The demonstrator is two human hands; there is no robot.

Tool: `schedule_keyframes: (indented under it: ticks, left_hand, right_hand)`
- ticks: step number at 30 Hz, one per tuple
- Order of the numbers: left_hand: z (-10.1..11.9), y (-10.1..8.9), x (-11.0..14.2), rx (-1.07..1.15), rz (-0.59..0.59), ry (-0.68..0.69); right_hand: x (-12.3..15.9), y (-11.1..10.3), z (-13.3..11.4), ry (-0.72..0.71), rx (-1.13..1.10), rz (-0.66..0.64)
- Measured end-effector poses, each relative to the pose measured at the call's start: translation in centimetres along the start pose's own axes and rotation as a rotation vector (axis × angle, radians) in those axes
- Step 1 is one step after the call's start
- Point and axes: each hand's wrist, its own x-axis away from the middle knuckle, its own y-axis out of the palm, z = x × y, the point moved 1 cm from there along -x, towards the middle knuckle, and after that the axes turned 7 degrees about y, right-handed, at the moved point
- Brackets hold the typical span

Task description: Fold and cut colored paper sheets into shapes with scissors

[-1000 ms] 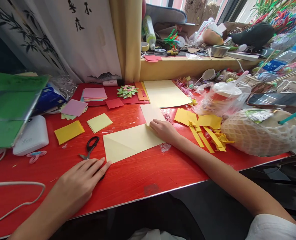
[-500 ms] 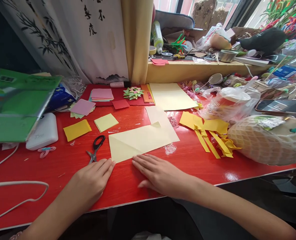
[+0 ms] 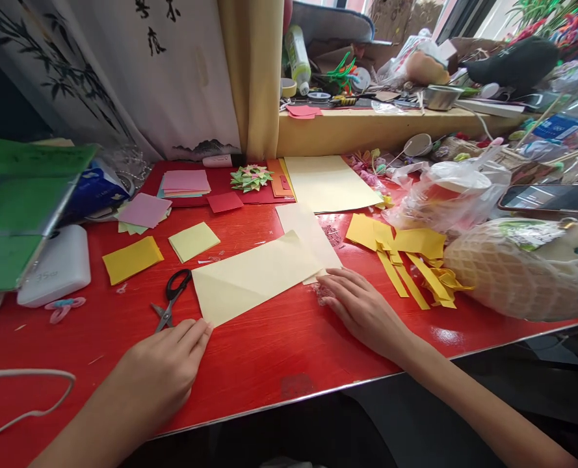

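Note:
A sheet of cream paper (image 3: 254, 276), folded lengthwise with a diagonal crease at its left end, lies on the red table. My left hand (image 3: 164, 367) has its fingertips pressed together on the lower left corner of the sheet. At the sheet's right end is my right hand (image 3: 367, 315), fingers stretched out, fingertips touching the corner. Under that end lies a paler strip of paper (image 3: 305, 227). Black-handled scissors (image 3: 172, 299) lie with parted blades just beyond my left hand.
Yellow paper strips (image 3: 406, 257) and a netted fruit (image 3: 523, 270) lie right. Yellow (image 3: 132, 260) and pale-yellow squares (image 3: 194, 242) lie left, near a white power bank (image 3: 54, 266). Behind are a folded-paper wreath (image 3: 251, 178), a large cream sheet (image 3: 330, 183) and a cluttered sill (image 3: 347, 127).
My right hand has slid right along the paper's near edge to its right end. My left hand stays at the lower left corner. The view has shifted slightly.

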Motion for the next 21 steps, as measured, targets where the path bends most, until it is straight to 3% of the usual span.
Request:
schedule_keyframes:
  ticks: [6, 10, 16, 21]
  left_hand:
    - [0.6, -0.2, -0.2, -0.034, 0.016, -0.014]
    - [1.8, -0.5, -0.5, -0.090, 0.014, -0.097]
    - [2.2, -0.5, -0.4, -0.080, 0.004, -0.137]
    - [0.2, -2.0, -2.4, 0.136, -0.147, -0.132]
  right_hand:
    - [-0.9, 0.5, -0.7, -0.130, -0.035, -0.198]
    - [-1.0, 0.8, 0.7, 0.047, 0.020, -0.137]
    - [-0.4, 0.6, 2.8, 0.184, 0.155, -0.039]
    - [-0.7, 0.7, 2.4, 0.090, 0.023, -0.053]
